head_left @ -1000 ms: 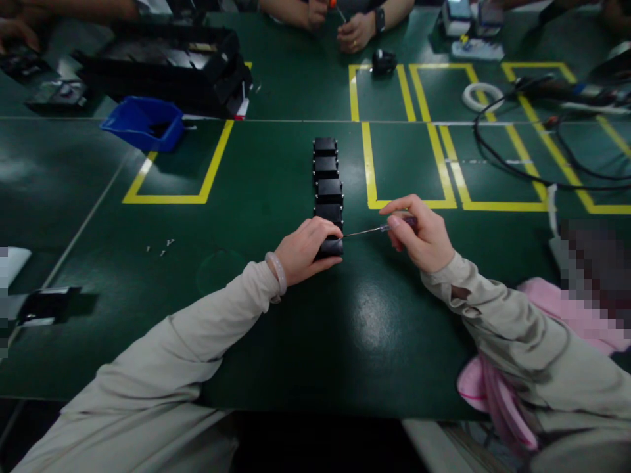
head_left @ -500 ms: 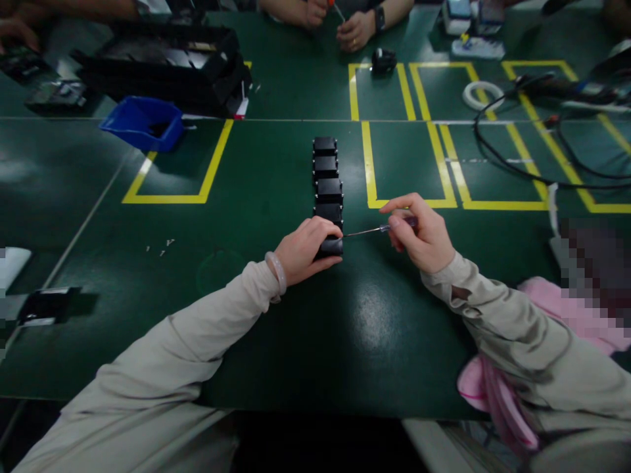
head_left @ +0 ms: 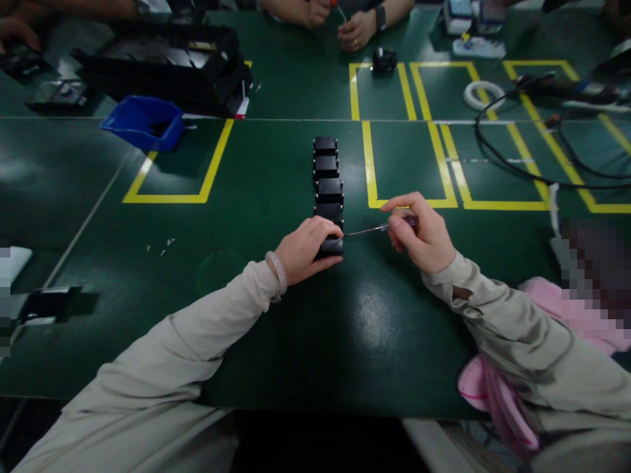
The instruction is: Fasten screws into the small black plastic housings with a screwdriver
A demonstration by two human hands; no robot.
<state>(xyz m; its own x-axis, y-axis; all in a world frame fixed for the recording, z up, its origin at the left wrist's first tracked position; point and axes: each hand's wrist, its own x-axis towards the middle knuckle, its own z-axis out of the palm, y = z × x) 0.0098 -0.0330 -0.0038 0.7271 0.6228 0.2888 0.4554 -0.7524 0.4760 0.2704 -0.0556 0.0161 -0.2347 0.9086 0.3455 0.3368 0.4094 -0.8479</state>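
Note:
Several black box-shaped parts [head_left: 328, 189] with small bright screws along their sides stand in a row in front of me. My left hand [head_left: 305, 249] is closed around the nearest black block [head_left: 332, 246], thumb on the near side and fingers over the far side, hiding part of it. From the right, my right hand [head_left: 421, 233] grips a screwdriver [head_left: 377, 228] by its handle. The shaft lies almost level, and its tip meets the right side of that block by my left fingertips. Exactly where the tip sits is too small to tell.
Loose screws [head_left: 167, 246] lie left on the green table [head_left: 276, 341]. A blue bin [head_left: 142, 123] stands before black trays [head_left: 167, 69]. Cables [head_left: 497, 154] and a white ring [head_left: 484, 96] are at right, with pink cloth [head_left: 497, 394] by my sleeve. A co-worker's hands [head_left: 355, 29] are opposite.

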